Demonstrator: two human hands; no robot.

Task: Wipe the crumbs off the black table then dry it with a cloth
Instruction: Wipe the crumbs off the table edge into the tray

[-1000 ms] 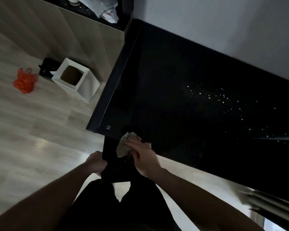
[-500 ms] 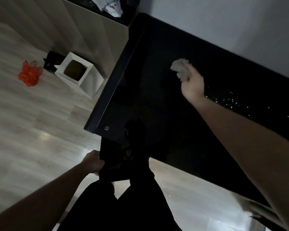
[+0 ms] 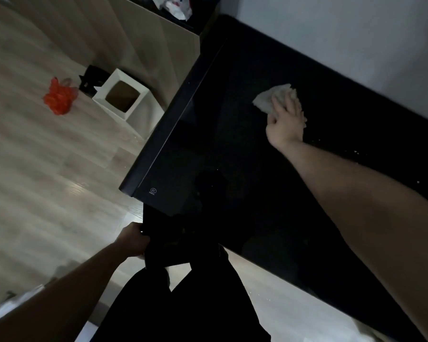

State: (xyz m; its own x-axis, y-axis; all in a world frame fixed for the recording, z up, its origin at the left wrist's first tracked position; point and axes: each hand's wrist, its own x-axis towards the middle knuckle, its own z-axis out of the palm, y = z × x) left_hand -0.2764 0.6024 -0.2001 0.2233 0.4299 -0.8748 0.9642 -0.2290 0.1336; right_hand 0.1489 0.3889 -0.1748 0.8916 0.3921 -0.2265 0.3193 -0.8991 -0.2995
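The black glossy table (image 3: pixel 220 144) fills the middle and right of the view, against a pale wall. My right hand (image 3: pixel 286 119) presses a crumpled white cloth (image 3: pixel 269 98) flat onto the tabletop near the far side. Small white crumbs (image 3: pixel 356 152) lie scattered on the table just right of that hand. My left hand (image 3: pixel 134 239) grips the edge of a flat black tray-like object (image 3: pixel 163 248) held below the table's near corner.
A white square bin (image 3: pixel 121 97) stands on the pale wood floor left of the table, with an orange plastic bag (image 3: pixel 58 97) and a small black item (image 3: pixel 92 79) beside it. A cabinet with a white bag (image 3: pixel 174 6) on top stands behind. A few crumbs (image 3: pixel 267 298) lie on the floor.
My right hand carried the white cloth from the near corner out across the table and now presses it down beside the crumbs. My left hand stays on the black object.
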